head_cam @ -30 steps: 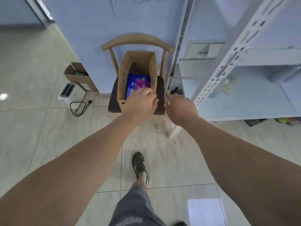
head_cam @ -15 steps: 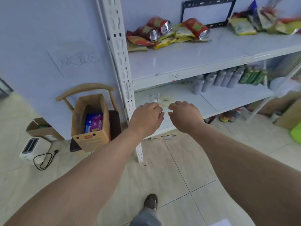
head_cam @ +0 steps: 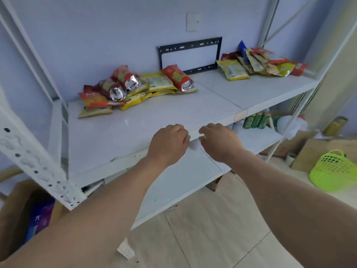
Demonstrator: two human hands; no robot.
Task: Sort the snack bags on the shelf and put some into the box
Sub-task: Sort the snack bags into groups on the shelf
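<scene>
Two heaps of snack bags lie at the back of the white shelf: a red and yellow heap on the left and a mixed heap on the right. My left hand and my right hand hover side by side at the shelf's front edge, fingers loosely curled, holding nothing. The cardboard box stands at the lower left, with a blue and purple bag inside it.
A perforated white shelf post crosses the left foreground in front of the box. Green cans stand on the lower shelf. A green plastic basket and cardboard boxes sit on the floor at the right.
My view has swung from the box on the chair up and right to the shelf. Both empty hands moved from the box opening to the shelf's front edge.
</scene>
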